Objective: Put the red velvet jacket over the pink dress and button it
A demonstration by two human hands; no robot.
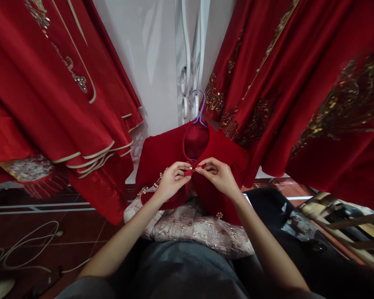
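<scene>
A red jacket with beaded trim on its front lies in front of me on a purple hanger. My left hand pinches one front edge of the jacket, just below the neck opening. Close beside it, my right hand pinches the opposite edge. Between the fingertips shows a small fastening, too small to make out in detail. Pale brocade fabric with a shiny pattern sits under the jacket, across my lap.
Long red garments with cream piping hang at left, and red garments with gold sequins hang at right. A white metal stand rises behind the hanger. White cables lie on the tiled floor. A slatted wooden rack stands at right.
</scene>
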